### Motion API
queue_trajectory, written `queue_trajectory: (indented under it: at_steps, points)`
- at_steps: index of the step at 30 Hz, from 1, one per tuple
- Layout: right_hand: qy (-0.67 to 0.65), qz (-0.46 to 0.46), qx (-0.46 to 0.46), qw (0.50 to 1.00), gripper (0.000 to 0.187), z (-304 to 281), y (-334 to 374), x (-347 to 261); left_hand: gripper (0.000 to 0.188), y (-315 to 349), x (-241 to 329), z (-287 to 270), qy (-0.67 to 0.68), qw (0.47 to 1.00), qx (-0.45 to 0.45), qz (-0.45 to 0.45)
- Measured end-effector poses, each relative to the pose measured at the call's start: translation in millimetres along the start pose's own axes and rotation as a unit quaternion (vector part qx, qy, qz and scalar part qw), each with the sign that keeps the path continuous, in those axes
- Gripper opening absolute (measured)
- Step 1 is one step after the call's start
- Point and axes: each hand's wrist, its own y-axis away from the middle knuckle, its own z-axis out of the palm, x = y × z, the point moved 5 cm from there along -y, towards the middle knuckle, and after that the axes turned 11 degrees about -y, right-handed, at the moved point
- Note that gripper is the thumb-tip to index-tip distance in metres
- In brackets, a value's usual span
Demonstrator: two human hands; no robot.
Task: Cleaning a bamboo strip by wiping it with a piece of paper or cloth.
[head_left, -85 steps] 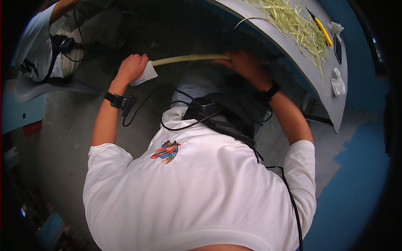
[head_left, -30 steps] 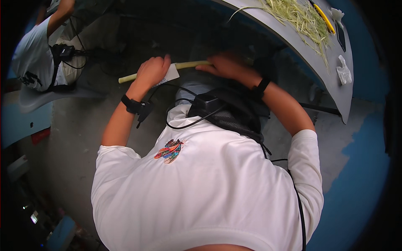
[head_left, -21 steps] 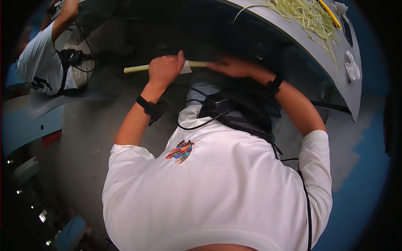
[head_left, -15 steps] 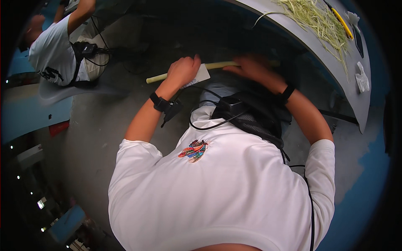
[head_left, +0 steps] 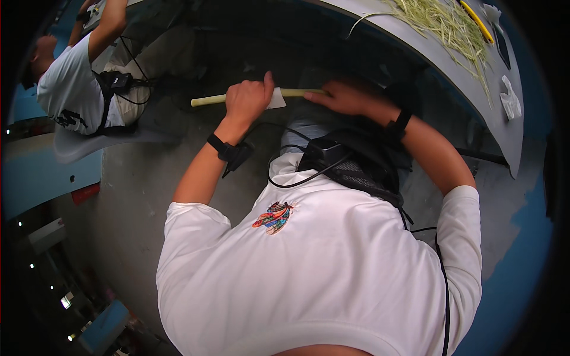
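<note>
A long pale yellow-green stick [head_left: 208, 101] lies crosswise before my body. My left hand [head_left: 246, 102] is closed round it, with a length of stick jutting out to the left. From under that hand, between my two hands, pokes a white card [head_left: 277, 98]; whether it is fixed to the stick I cannot tell. My right hand [head_left: 347, 97] is closed on the stick further right, its thumb lying along it. That hand is dark and slightly blurred, and it hides the stick's right end.
A curved grey table [head_left: 502, 133] at the upper right bears a heap of pale green strips [head_left: 445, 29], a yellow-handled tool [head_left: 477, 21] and crumpled white plastic [head_left: 509, 99]. Another person [head_left: 77, 83] sits at the upper left. Black cables [head_left: 297, 185] hang at my waist.
Both hands and the stick have shifted slightly left and away from me. My right hand now covers the stick's right end, which showed beyond it before.
</note>
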Motion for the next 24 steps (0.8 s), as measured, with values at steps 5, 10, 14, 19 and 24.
queue_trajectory:
  at_steps: [5, 10, 14, 19, 24]
  points:
    - [-0.232, 0.218, -0.202, 0.926, 0.099, -0.2, -0.1, -7.8, 0.058, -5.0, -4.5, -16.2, 0.033, 0.992, 0.122, 0.000]
    - [-0.243, 0.164, -0.156, 0.943, 0.092, 23.4, -16.9, 36.6, 0.055, -12.3, 1.5, -14.8, 0.033, 0.989, 0.137, 0.033]
    - [-0.030, 0.016, 0.052, 0.998, 0.082, 15.3, -10.5, 15.5, 0.041, -10.8, -6.5, 22.5, -0.045, 0.998, 0.008, 0.043]
    - [0.152, -0.075, 0.038, 0.985, 0.067, -17.3, -3.3, -24.4, 0.034, -0.4, -14.9, 59.9, 0.276, 0.880, -0.386, 0.008]
    - [0.161, -0.098, 0.055, 0.980, 0.074, -11.0, -3.5, -24.1, 0.035, 0.8, -16.7, 45.4, 0.238, 0.885, -0.398, -0.034]
